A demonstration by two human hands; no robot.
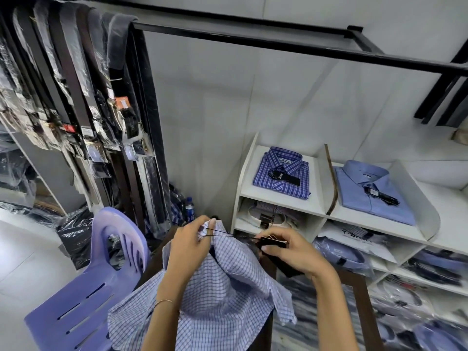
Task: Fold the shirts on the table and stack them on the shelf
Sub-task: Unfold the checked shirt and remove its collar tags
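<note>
Left hand pinches the upper edge of a pale checked shirt, fingers curled round the cloth; a thin bangle circles that wrist. Right hand grips a black tag — a dark string runs taut from tag to shirt. The shirt hangs bunched between the hands, above a dark table. On the white shelf, top level: a folded blue plaid shirt and, one compartment to the right, a folded plain blue shirt. A purple chair stands at left — belts hang behind it.
</note>
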